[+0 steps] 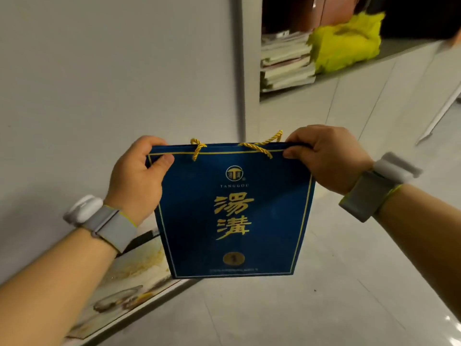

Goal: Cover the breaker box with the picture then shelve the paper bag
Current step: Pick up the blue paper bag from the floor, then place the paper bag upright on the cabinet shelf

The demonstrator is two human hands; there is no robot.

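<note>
1. Here, both forearms reach forward from the lower corners of the view, and between them the paper bag (234, 211) hangs flat and upright in mid-air, above the pale tiled floor (324, 283).
2. The left hand (137, 176) clamps the bag's upper left corner: the thumb presses on the printed front face, the fingers curl over the top edge to the back, and the wrist is bent slightly upward.
3. The right hand (326, 156) pinches the upper right corner in the same way, thumb tip on the front just under the gold border and knuckles rounded over the rim.
4. Each wrist carries a grey strap with a white device: the left band (99, 221), the right band (379, 191).
5. The bag is dark blue with gold lettering, a gold border line and a round emblem near the bottom; its yellow cord handles (259, 144) flop loose along the top edge, touched by neither hand.
6. The picture (129, 283) leans against the grey wall (112, 71) at lower left, its bottom edge on the floor, partly hidden behind the left forearm and the bag's lower corner.
7. At upper right an open shelf (389, 49) holds a stack of books (284, 61) beside a crumpled yellow-green bag (346, 43), well apart from the hands.
</note>
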